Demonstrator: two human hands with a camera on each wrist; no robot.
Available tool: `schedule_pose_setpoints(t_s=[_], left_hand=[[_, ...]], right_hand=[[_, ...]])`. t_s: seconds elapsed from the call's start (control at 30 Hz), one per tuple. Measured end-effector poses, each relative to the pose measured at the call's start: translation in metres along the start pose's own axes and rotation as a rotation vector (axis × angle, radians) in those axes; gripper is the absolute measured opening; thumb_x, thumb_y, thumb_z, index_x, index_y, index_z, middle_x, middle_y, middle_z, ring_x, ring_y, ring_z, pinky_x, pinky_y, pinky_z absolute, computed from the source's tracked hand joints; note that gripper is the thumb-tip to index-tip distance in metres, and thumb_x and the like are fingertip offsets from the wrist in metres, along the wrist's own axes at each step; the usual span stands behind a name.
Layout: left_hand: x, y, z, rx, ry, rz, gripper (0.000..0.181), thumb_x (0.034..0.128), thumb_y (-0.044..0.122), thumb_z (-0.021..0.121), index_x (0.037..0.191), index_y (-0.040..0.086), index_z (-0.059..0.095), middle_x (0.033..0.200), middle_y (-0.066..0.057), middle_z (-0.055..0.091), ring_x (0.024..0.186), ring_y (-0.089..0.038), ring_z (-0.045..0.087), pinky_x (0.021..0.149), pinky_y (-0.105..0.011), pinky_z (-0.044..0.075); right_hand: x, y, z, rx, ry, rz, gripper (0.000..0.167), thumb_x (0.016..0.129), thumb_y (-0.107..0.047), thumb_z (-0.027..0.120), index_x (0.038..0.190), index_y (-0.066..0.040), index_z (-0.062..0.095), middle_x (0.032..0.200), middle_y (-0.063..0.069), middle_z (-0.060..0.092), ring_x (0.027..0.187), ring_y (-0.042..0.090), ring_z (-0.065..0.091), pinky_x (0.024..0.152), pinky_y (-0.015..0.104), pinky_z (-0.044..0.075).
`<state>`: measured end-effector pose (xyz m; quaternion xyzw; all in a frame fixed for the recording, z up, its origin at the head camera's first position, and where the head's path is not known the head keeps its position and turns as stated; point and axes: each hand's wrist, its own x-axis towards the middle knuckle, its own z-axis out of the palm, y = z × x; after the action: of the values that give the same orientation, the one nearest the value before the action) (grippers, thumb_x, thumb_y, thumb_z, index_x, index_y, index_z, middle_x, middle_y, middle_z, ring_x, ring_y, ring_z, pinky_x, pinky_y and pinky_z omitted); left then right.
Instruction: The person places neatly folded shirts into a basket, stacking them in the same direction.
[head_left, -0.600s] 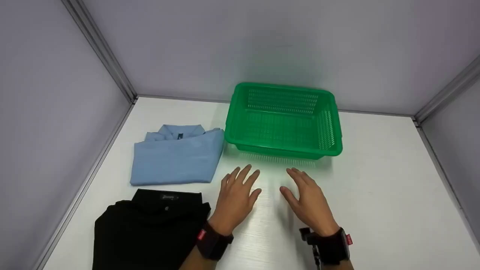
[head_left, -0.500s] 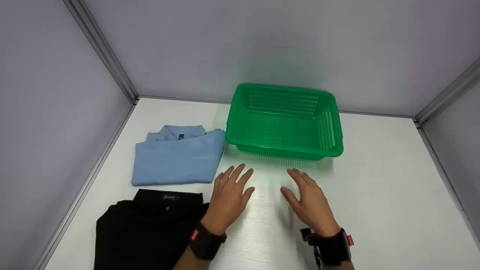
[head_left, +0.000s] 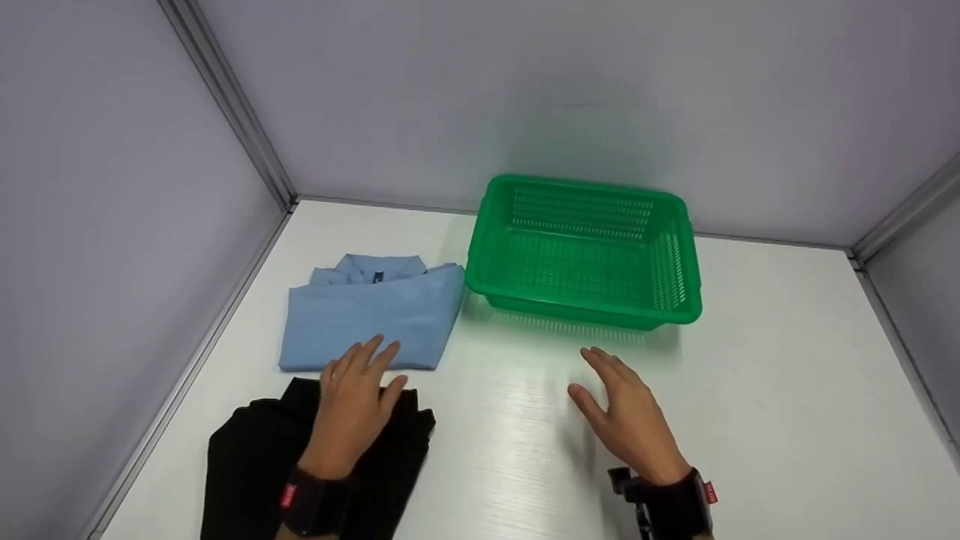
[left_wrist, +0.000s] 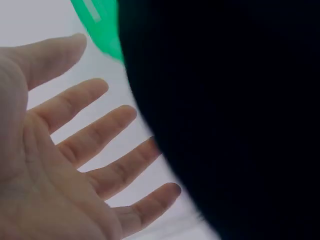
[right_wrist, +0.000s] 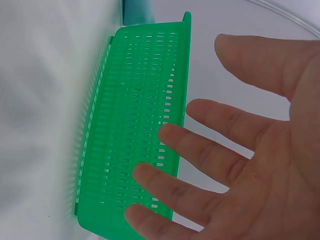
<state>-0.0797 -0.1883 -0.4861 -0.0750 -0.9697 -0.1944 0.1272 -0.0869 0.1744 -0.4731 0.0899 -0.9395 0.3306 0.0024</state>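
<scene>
My left hand (head_left: 351, 416) hovers over the folded black shirt (head_left: 247, 457), its fingers spread and holding nothing. In the head view its fingertips overlap the lower edge of the folded light blue shirt (head_left: 360, 322), which lies just beyond. A large dark shape (left_wrist: 240, 120) fills the right side of the left wrist view, too dark to make out. To the right, my right hand (head_left: 634, 420) is held above the white table with its fingers extended and nothing in it. The green plastic basket (head_left: 585, 304) stands in front of that hand, with no contact between them.
The basket sits near the back wall (head_left: 600, 97), right beside the blue shirt. Side walls (head_left: 142, 187) with grey metal corner posts (head_left: 240, 105) enclose the white table (head_left: 780, 375) at left and right.
My left hand has moved left, from beside the black shirt to over it. The right hand has hardly moved. The whole head view has shifted slightly.
</scene>
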Motion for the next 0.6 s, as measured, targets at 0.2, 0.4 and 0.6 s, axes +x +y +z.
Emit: schedule_pose_setpoints(t_s=[0.2, 0.4, 0.6], left_hand=[[-0.025, -0.028, -0.035, 0.065, -0.097, -0.098, 0.051, 0.1026, 0.03, 0.07, 0.149, 0.01, 0.06, 0.157, -0.022, 0.053, 0.143, -0.052, 0.048, 0.11, -0.08, 0.033], [-0.048, -0.06, -0.051, 0.114, -0.249, -0.204, 0.061, 0.1009, 0.041, 0.071, 0.154, 0.013, 0.056, 0.163, -0.024, 0.045, 0.147, -0.06, 0.037, 0.108, -0.089, 0.024], [-0.067, -0.085, -0.049, 0.103, -0.42, -0.328, 0.073, 0.101, 0.059, 0.062, 0.158, 0.014, 0.051, 0.169, -0.026, 0.032, 0.152, -0.064, 0.022, 0.105, -0.094, 0.017]], right_hand=[[0.0, 0.001, 0.004, 0.003, -0.024, 0.03, 0.059, 0.105, -0.034, 0.067, 0.156, -0.007, 0.051, 0.159, 0.022, 0.051, 0.15, 0.044, 0.046, 0.121, 0.064, 0.038], [-0.001, 0.0, 0.001, 0.015, -0.007, 0.013, 0.058, 0.105, -0.033, 0.067, 0.155, -0.007, 0.052, 0.158, 0.023, 0.053, 0.149, 0.044, 0.047, 0.12, 0.065, 0.038], [0.001, 0.0, 0.0, 0.017, -0.034, 0.023, 0.059, 0.105, -0.034, 0.066, 0.156, -0.007, 0.051, 0.159, 0.021, 0.053, 0.15, 0.043, 0.046, 0.122, 0.063, 0.037]])
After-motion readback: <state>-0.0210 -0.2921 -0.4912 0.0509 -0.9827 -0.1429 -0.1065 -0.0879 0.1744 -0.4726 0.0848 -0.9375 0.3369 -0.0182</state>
